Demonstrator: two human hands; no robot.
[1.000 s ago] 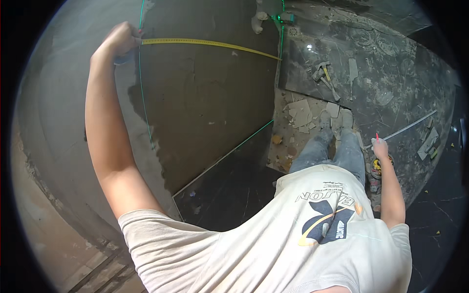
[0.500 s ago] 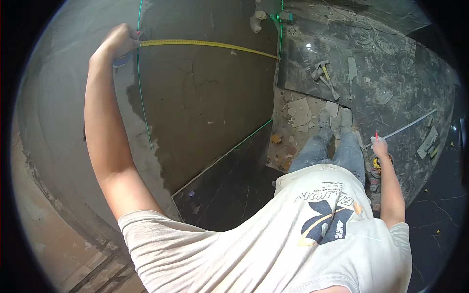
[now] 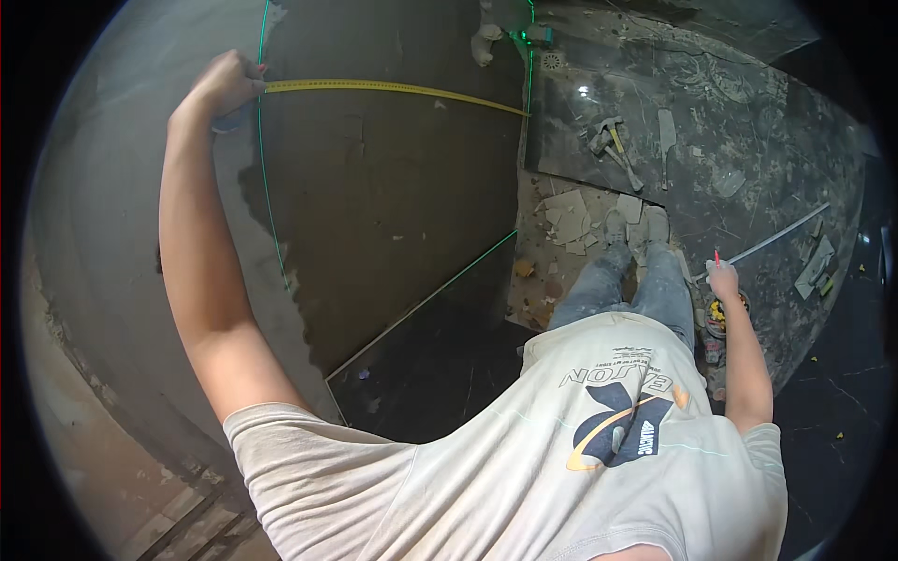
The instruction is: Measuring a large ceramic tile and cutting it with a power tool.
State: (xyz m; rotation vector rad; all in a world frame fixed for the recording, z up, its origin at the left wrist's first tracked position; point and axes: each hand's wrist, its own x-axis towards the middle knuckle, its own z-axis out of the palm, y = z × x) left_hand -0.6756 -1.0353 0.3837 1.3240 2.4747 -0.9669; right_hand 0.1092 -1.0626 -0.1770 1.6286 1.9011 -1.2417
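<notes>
"Yellow measuring tape [image 3: 374, 85], pulled out across the wall [image 3: 393, 178]. Which hand has it?"

"The left hand [image 3: 227, 86]. Its fingers are closed around the near end, the arm stretched out, right beside a green line [image 3: 260, 140] that runs down the plaster."

"And the far end?"

"Over at the corner, by a second green line [image 3: 531, 79]. I can't tell whether it touches. A small device [image 3: 538, 35] with a green glow sits a little farther up."

"What about the right hand [image 3: 723, 280]?"

"Low, on the other side of the body, gripping a red pen [image 3: 716, 254] with its tip sticking up. Just past it a long pale strip [image 3: 776, 235] lies slantwise on the floor [image 3: 711, 210]. Some yellow bits [image 3: 716, 312] show beneath the forearm, partly hidden."

"Anything between the two hands?"

"Broken tiles [image 3: 564, 213] beside the dusty shoes [image 3: 657, 224]. Beyond the shoes, a hammer [image 3: 616, 142] with a yellow handle lies across another tool, and a flat scraper [image 3: 666, 131] is near it."
</notes>
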